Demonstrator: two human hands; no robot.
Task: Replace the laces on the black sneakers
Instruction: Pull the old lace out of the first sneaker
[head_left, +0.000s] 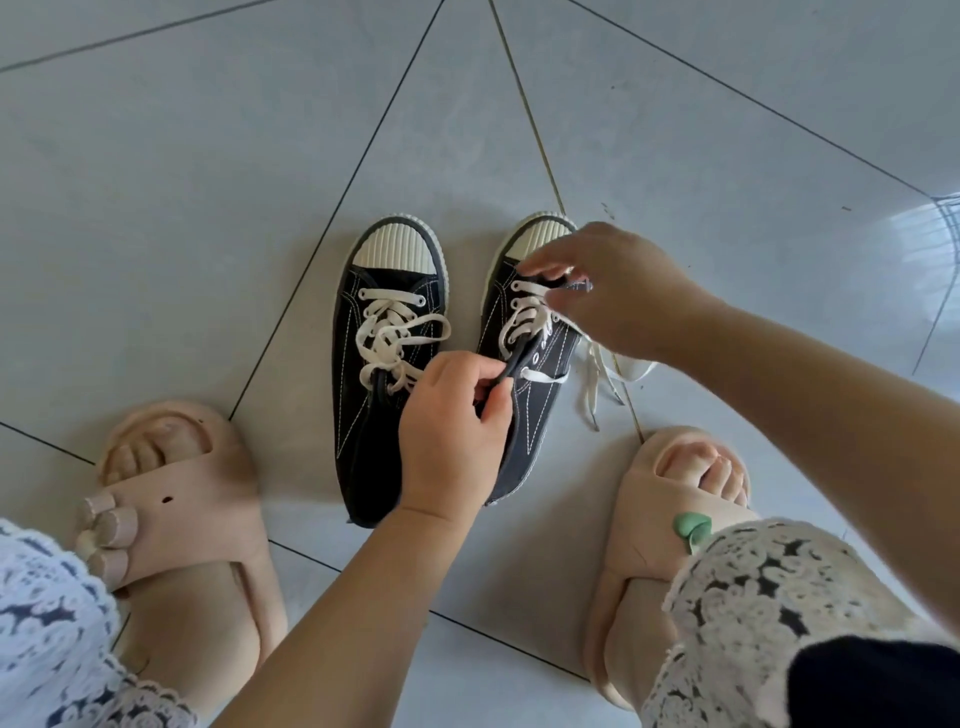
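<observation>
Two black canvas sneakers with cream ribbed toe caps stand side by side on the tiled floor. The left sneaker (374, 374) lies flat with its cream lace tied in a loose bow. The right sneaker (530, 364) is tipped onto its side. My left hand (452, 436) pinches the upper edge of the right sneaker near its collar. My right hand (613, 291) is over the front eyelets and pinches the cream lace (519, 312) there. The loose lace ends (608, 374) trail on the floor to the right of the shoe.
My feet in beige slides flank the shoes, the left slide (176, 499) at lower left and the right slide (670, 545) at lower right. Lace-trimmed fabric covers both knees. Pale floor tiles (208, 182) with dark grout lines stretch beyond the toes.
</observation>
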